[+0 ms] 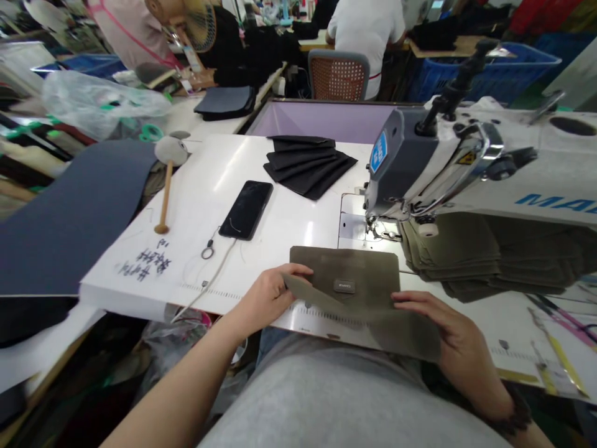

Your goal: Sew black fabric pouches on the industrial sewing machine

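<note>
An olive-green fabric panel point(345, 264) with a small label point(344, 286) lies at the table's front edge, just before the sewing machine's needle. Over its lower part is a second olive piece point(401, 333), slightly blurred and lifted at its left corner. My left hand point(270, 295) pinches that corner, fingertips also over the panel's left side. On the other side, my right hand point(448, 330) grips the second piece's right end, fingers reaching to the panel's right edge. The sewing machine point(405, 162) stands beyond my right hand, its presser foot point(387, 233) behind the panel.
Stacked olive pieces point(485, 249) lie under the machine arm, with scissors point(569, 320) at far right. Black fabric pieces point(308, 162) are fanned out at the back. A phone point(247, 210) with a cable and a wooden-handled mallet point(166, 193) lie left. A person point(366, 37) sits beyond.
</note>
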A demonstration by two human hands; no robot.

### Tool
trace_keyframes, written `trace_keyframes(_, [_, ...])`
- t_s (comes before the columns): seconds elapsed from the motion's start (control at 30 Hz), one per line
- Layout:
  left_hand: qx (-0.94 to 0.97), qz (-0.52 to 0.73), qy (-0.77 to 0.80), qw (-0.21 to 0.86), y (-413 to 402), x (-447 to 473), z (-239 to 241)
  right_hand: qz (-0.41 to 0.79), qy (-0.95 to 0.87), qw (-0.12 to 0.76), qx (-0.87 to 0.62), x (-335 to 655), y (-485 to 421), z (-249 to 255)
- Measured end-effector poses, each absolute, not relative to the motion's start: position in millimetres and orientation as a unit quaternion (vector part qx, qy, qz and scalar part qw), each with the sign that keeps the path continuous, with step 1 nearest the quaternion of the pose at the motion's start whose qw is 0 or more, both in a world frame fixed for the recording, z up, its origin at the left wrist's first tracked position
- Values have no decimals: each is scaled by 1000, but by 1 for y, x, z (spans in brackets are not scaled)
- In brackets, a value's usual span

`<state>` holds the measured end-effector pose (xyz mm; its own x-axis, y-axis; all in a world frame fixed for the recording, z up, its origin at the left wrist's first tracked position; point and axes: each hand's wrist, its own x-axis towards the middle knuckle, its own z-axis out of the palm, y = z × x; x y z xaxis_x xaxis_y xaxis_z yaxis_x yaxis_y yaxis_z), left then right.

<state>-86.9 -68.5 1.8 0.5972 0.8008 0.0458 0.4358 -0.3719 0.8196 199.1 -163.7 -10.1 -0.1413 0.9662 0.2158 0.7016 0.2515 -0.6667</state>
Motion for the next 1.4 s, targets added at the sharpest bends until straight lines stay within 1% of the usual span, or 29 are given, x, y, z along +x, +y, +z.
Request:
trace_keyframes(0.07, [765,247,456,382,-68,-81,-5,210,-666,334,-633,197,-153,-7])
trace_keyframes(0.13, [747,271,488,361,-68,-78,-13,202,-628,340,-671,194,-143,-8])
trace_keyframes(0.27, [703,314,513,379,-70,-80,-25,258,-589,384,-663,186,-135,-16])
trace_keyframes(0.33, [720,318,500,361,-72,-83,-25,252,-615,357,-657,185,-136,-18])
trace_keyframes(0.4, [765,306,466,322,-74,-86,-24,205,-667,300,-651,185,-138,-19])
trace_keyframes(0.47, [799,285,445,288,-74,-87,-22,163,-700,261,-645,185,-139,-18])
trace_keyframes(0.67, [816,226,470,249,-78,-87,-18,138,-709,205,-661,184,-141,-18])
trace_keyframes(0.97, [809,196,486,265,-83,-90,-13,117,-713,239,-648,180,-141,-13])
trace_keyframes(1.4, [784,181,518,289,-85,-87,-9,68,-712,214,-665,182,-139,-14])
